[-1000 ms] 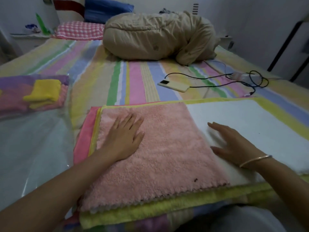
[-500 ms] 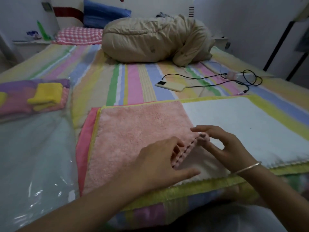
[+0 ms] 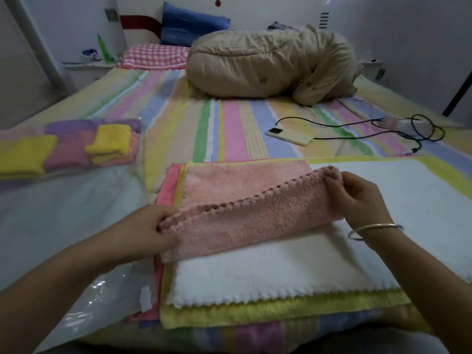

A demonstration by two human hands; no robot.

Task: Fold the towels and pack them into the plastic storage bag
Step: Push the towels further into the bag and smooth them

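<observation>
Evidently we pinch the pink towel [image 3: 245, 226] at both ends of its scalloped hem, left hand [image 3: 143, 233] and right hand [image 3: 357, 198] curled tight, the towel half-folded over the white towel [image 3: 268, 277]. It looks soft, light and floppy, so we judge the corners the best hold.

Dim, flat indoor light; soft focus; wide-angle bending at edges; glare on plastic bag [image 3: 84, 297].
</observation>
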